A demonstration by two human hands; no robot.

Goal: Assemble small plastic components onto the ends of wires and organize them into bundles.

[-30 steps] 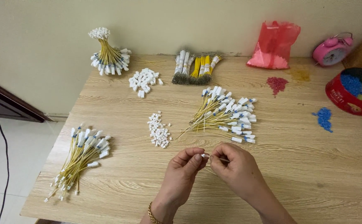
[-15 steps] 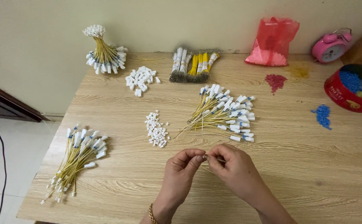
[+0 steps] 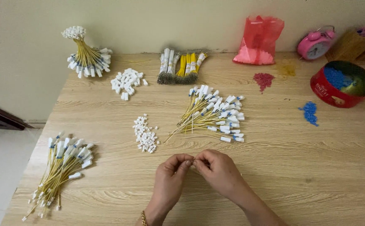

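A light wooden table stands against a plain cream wall, and its left edge shows a piece of pale floor.

Along the far edge there are several things. Near the far left corner stands a tied bundle of yellow wires with white tags. Beside it lies a heap of larger white connectors, then a row of grey and yellow wire bundles. More to the right a red plastic bag leans at the wall, and a pink alarm clock is next to it. At the right edge a round red tin holds blue pellets; a small blue pile and a small red pile lie on the wood near it.

In the middle of the table a loose fan of yellow wires with white labels is spread, and a pile of small white connectors lies just left of it. Near the left edge another bundle of labelled yellow wires lies diagonally. Nothing lies between these and the hands.

At the near edge the left hand and the right hand meet with the fingertips touching. Both hands have the fingers closed in a pinch on a tiny piece, which is almost hidden, so I cannot tell what it is. The left wrist has a gold bracelet.
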